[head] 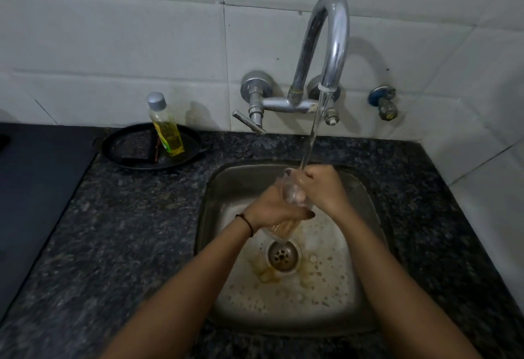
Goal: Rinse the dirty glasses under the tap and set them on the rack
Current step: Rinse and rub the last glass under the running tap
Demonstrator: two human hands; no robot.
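Note:
A clear drinking glass is tilted over the steel sink, its mouth pointing up and away from me. My left hand wraps around its lower body. My right hand is at the rim, with fingers reaching inside the glass. Water runs from the curved chrome tap in a thin stream onto the rim and my right fingers. Brownish liquid shows at the glass's base, and brown stains surround the drain. No rack is in view.
A black pan at the back left holds a scrub pad and a bottle of yellow dish liquid. Dark granite counter surrounds the sink. A black hob lies at the left. A small valve sticks out of the tiled wall.

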